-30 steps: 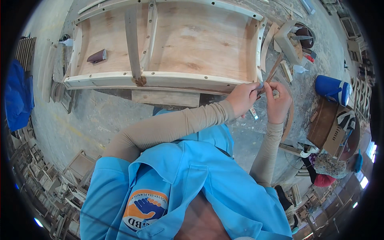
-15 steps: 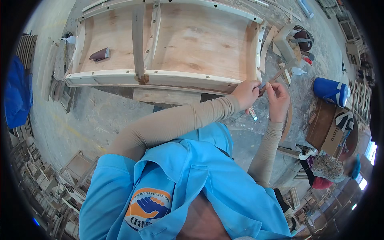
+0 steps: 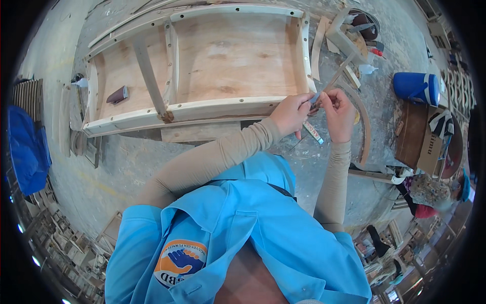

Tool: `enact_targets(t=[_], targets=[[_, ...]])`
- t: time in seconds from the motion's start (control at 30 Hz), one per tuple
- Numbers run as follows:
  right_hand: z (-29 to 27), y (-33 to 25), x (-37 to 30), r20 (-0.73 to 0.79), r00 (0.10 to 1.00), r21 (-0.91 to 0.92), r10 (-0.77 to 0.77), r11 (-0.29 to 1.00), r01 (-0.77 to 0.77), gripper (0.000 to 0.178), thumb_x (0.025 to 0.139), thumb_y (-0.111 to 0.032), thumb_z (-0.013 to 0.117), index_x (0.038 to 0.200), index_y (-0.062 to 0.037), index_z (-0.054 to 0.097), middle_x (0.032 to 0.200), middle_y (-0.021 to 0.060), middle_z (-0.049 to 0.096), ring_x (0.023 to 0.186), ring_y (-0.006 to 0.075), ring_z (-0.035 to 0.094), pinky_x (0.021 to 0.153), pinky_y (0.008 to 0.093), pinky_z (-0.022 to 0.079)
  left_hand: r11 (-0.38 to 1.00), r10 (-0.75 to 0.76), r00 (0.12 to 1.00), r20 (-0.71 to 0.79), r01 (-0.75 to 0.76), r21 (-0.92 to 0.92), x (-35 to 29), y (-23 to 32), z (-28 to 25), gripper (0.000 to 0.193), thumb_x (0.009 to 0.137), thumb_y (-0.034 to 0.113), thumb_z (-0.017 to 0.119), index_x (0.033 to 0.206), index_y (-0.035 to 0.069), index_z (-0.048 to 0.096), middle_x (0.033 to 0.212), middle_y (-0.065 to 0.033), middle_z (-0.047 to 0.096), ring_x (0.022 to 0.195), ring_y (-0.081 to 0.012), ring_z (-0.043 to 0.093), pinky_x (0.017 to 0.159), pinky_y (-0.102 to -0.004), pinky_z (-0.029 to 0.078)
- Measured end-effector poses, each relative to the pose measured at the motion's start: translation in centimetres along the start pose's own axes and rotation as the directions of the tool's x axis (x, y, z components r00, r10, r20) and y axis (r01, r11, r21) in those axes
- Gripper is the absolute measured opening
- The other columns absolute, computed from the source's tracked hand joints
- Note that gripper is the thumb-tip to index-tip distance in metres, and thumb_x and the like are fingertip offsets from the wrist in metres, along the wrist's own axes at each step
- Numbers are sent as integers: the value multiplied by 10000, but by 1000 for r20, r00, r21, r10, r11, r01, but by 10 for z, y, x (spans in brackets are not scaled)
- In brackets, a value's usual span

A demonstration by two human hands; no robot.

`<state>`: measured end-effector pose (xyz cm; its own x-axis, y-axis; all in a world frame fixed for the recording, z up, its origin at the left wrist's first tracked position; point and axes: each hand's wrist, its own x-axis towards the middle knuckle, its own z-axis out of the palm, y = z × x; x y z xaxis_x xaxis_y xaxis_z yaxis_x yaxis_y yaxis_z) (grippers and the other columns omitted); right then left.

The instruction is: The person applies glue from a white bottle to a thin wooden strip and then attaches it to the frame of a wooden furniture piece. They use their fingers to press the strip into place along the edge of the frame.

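Note:
A large pale wooden frame [image 3: 263, 104] with a plywood panel and dark holes along its rails lies on the floor before me. Just off its near right corner, my hands come close together. My right hand [image 3: 338, 114] pinches the end of a thin wooden strip [image 3: 340, 69], which slants up and away to the right. Beside it, my left hand [image 3: 292, 114] is closed at the fingertips around a small bluish-grey piece [image 3: 315, 98], too small to name. Below the left fingers shows a white printed tube-like thing [image 3: 314, 133]; whether that hand holds it I cannot tell.
A dark red-brown rolled piece [image 3: 117, 95] rests on the panel. Past the frame's right end are a bin with tools [image 3: 364, 25], a white bottle [image 3: 367, 69] and a curved wooden strip [image 3: 365, 126]. Farther right stand a blue cooler [image 3: 415, 87] and a cardboard box [image 3: 430, 152].
The view has shifted, so the frame sits farther left and is turned slightly. Both hands stay together by the corner, and the left fingers have opened out a little from the tube-like thing.

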<state>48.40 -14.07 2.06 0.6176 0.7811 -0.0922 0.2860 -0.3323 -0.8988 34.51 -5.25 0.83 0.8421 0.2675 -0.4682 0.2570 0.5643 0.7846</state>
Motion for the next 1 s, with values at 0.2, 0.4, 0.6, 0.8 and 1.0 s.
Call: enact_targets(t=[0.2,0.4,0.6,0.8,1.0], targets=[[-3,13,3,8,997,108,80,991,-80,131,913,-102,628,851,10,597,738,15,627,659,42,555,596,199,448,999,-20,1000,-13,19,-43,-4,4,3,457,1006,152,353,1455,65,345,593,47,360,446,-59,382,441,-279,510],[-11,33,6,154,926,485,343,791,-374,106,903,-119,639,819,-63,606,727,-32,592,642,35,516,622,190,438,1000,20,999,-27,-19,25,-6,3,4,444,1007,144,353,1446,86,365,626,30,396,442,-55,406,432,-262,501],[-1,47,-7,168,882,714,441,562,-417,106,901,-119,642,809,-93,596,732,-42,578,630,40,497,627,194,425,992,63,990,-124,-75,-100,-9,-6,11,447,1012,140,349,1457,91,343,638,27,396,444,-56,393,446,-266,510],[7,32,-19,-138,971,448,196,887,-115,92,906,-114,648,862,-43,611,805,-9,616,686,69,527,658,209,425,991,110,987,-120,-118,-61,-20,-2,5,466,1015,137,351,1479,115,312,640,28,393,478,-54,372,480,-236,470],[8,28,-31,-270,959,53,-88,993,106,94,876,-84,677,892,-3,633,824,37,649,758,105,587,725,257,473,988,151,979,-139,-151,12,-35,-3,-9,454,1009,126,355,1463,119,356,628,31,399,489,-48,369,499,-230,452]])
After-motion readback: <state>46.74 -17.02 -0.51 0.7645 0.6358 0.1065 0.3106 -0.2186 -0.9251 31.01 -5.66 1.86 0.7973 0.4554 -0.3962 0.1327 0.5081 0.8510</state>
